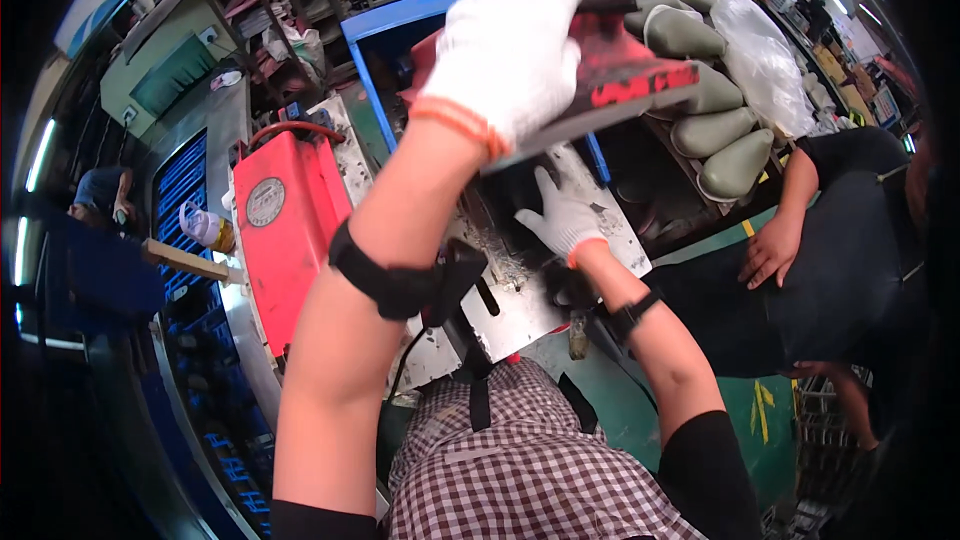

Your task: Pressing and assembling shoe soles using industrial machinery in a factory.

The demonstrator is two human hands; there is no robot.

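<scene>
Smudged pale worktop [528,312], possibly metal; green floor [738,395]

The gloved left hand [512,52] is raised, blurred, before a red-and-black block [640,80]; the gloved right hand [563,220], fingers spread, extends over a pale worktop [530,312].

Workshop: red machine housing [285,240], rows of olive footwear [735,168]
</scene>
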